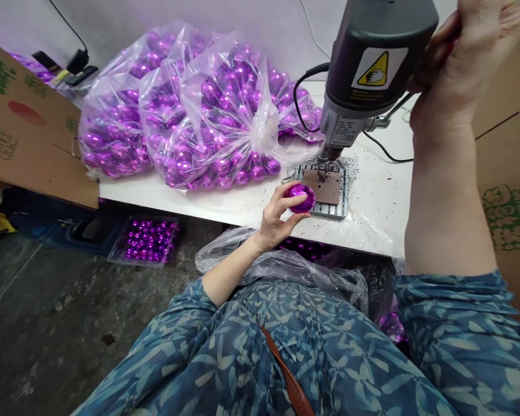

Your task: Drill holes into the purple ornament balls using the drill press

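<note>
My left hand point(281, 214) is closed around a shiny purple ball point(304, 199), holding it by its sides at the front left corner of a small drill press's base point(337, 210). A brown square plate point(331, 189) with a small dark hole lies on that base, strewn with dark shavings. Above it hangs the black drill press head point(379, 46), with its chuck point(330, 151) over the back of the plate. Up at the right of the head, my right hand point(472, 63) is wrapped round a lever, mostly hidden by the fingers; a bit of red shows.
Clear plastic bags of purple balls point(216, 115) fill the left of the white table point(156, 202). Cardboard boxes point(30, 127) flank both sides. A clear tub point(145, 240) of purple pieces stands on the floor. A plastic bag point(225, 251) hangs below the table's front edge. Black cables run behind the press.
</note>
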{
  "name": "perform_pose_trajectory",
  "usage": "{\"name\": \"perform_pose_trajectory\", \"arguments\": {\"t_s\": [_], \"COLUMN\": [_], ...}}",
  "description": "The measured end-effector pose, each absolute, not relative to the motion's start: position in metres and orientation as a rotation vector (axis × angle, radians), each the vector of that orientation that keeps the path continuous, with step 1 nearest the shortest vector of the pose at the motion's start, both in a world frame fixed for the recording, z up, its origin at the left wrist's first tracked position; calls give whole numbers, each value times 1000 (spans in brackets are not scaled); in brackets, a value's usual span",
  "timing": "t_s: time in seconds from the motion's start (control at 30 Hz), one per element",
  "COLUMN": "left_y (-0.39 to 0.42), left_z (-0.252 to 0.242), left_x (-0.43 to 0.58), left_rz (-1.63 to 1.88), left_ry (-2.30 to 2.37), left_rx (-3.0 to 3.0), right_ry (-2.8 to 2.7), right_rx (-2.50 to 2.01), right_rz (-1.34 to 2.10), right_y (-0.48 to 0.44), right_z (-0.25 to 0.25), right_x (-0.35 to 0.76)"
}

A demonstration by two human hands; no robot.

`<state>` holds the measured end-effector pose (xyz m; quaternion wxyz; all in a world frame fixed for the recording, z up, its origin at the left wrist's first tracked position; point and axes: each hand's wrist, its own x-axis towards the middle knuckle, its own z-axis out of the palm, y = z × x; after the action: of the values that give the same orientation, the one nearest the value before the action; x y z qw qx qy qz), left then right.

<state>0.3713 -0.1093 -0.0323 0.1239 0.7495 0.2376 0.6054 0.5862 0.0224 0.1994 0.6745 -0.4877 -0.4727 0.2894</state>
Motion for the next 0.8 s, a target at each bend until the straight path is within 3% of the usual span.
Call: {"name": "perform_pose_trajectory", "arguments": {"t_s": [0.33, 0.8], "left_y": [-108, -112], "left_z": [-41, -56], "left_x": [375, 386], "left_rz": [1796, 1611], "left_ry": [542, 692], "left_rx": [2077, 1930], "right_ry": [-1296, -999], "right_rx": [-960, -959], "right_rz": [586, 667], "right_y": [22, 18], "right_z": [184, 196], "right_x": [599, 585]}}
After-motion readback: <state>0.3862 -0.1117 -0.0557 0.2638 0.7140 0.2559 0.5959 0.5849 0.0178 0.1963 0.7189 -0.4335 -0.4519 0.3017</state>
